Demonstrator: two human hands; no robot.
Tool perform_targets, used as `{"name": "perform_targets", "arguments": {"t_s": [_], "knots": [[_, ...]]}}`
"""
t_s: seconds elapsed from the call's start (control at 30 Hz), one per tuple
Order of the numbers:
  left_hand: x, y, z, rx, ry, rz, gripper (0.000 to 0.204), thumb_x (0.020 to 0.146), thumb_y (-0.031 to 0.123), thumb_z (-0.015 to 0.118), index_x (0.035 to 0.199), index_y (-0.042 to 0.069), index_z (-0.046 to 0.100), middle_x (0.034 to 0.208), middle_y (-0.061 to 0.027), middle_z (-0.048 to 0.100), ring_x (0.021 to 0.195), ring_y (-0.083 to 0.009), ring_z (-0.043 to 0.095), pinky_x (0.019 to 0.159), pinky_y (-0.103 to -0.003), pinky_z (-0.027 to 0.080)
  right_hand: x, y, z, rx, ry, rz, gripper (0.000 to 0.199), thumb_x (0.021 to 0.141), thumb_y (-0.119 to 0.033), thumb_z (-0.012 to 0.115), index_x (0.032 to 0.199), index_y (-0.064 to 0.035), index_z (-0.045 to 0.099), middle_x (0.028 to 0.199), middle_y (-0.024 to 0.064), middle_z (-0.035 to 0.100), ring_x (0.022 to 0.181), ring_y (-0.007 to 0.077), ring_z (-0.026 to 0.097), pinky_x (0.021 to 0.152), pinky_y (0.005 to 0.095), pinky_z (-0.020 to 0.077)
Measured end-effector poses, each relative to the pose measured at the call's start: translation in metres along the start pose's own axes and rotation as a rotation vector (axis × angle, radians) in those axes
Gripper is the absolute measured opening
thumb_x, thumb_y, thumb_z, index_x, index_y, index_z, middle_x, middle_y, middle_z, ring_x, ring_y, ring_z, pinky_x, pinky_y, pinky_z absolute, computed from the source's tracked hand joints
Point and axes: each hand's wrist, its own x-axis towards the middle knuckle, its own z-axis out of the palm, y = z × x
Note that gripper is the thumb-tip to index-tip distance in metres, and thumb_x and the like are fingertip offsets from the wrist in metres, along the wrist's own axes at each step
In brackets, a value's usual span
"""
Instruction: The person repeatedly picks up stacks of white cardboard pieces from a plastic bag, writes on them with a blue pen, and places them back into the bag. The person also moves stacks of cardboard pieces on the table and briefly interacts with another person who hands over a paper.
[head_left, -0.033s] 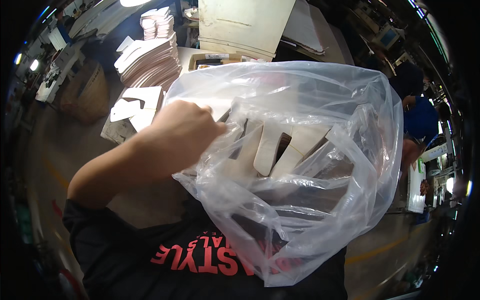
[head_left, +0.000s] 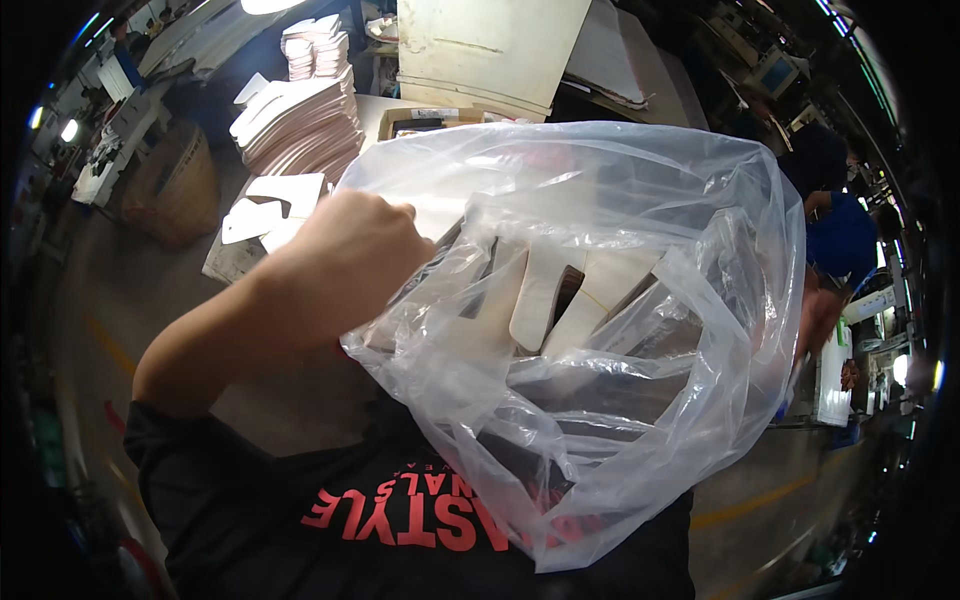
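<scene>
My left hand [head_left: 372, 245] is curled closed at the left edge of a large clear plastic bag [head_left: 610, 390], its fingers mostly turned away and slightly blurred. The edge of the bag runs under it, seemingly gripped. In and beneath the bag lie bundles of pale cut pieces [head_left: 545, 290] with darker edges; a thin yellowish band crosses one of them. The bag's near end hangs down over the front of my black shirt. My right hand does not show; the bulk of the bag covers that side.
Tall stacks of pale cut pieces [head_left: 300, 120] stand at the far left, with banded white pieces [head_left: 285, 200] nearer. A shallow box [head_left: 430, 120] holding dark items sits behind the bag, before an upright cream panel [head_left: 490, 50]. A co-worker in blue [head_left: 840, 240] is at the right.
My left hand has shifted slightly left and up, and the bag's left edge has moved a little with it. The co-worker's bare arm at the right has moved downward.
</scene>
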Motion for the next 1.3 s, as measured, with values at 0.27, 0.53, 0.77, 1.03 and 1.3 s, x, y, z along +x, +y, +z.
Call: {"name": "perform_targets", "arguments": {"t_s": [0.27,0.53,0.77,1.03,1.3], "knots": [[0.026,0.042,0.044,-0.380,0.241,-0.003,0.044,0.100,0.052,0.066,0.107,0.009,0.070,0.083,-0.0139,0.074,0.072,-0.0369,0.073,0.066,-0.049,0.056,-0.020,0.000,0.006,0.009,-0.003,-0.055,0.030,0.102,-0.021,0.067,0.110,-0.0115,0.040,0.115,0.0186,0.065,0.098,0.0207,0.066,0.097,0.0382,0.0511],[0.003,-0.080,0.032,-0.270,1.447,0.025,0.026,0.108,0.020,0.057,0.121,0.001,0.069,0.111,-0.0035,0.073,0.103,-0.0150,0.069,0.079,-0.028,0.059,-0.015,0.026,0.012,0.525,-0.082,-0.002,0.032,0.097,-0.015,0.071,0.114,-0.0091,0.044,0.126,0.0217,0.065,0.109,0.0242,0.067,0.105,0.0429,0.0511],[-0.128,-0.097,-0.011,-1.845,1.835,0.208,0.037,0.104,0.021,0.061,0.130,-0.006,0.061,0.119,-0.0152,0.071,0.111,-0.0238,0.069,0.095,-0.036,0.057,-0.002,-0.002,0.014,0.303,0.359,0.041,0.021,0.100,-0.015,0.058,0.119,-0.0042,0.062,0.111,0.0087,0.063,0.100,0.0195,0.062,0.094,0.0345,0.0508],[-0.156,-0.016,-0.047,-1.617,2.113,0.091,0.023,0.103,0.012,0.058,0.118,-0.004,0.066,0.109,-0.0142,0.071,0.101,-0.0234,0.072,0.086,-0.036,0.062,-0.010,-0.050,-0.032,0.325,0.544,0.046,0.052,0.108,-0.027,0.053,0.149,0.0048,0.049,0.143,0.0227,0.060,0.128,0.0347,0.063,0.110,0.0466,0.0517],[-0.182,-0.018,-0.069,-1.746,1.844,0.459,0.024,0.101,0.006,0.054,0.119,-0.008,0.060,0.110,-0.0184,0.068,0.098,-0.0259,0.072,0.086,-0.038,0.065,-0.034,-0.102,-0.079,-0.046,0.778,0.120,0.055,0.113,-0.031,0.043,0.153,0.0063,0.046,0.153,0.0251,0.051,0.137,0.0366,0.055,0.122,0.0477,0.0422]]}}
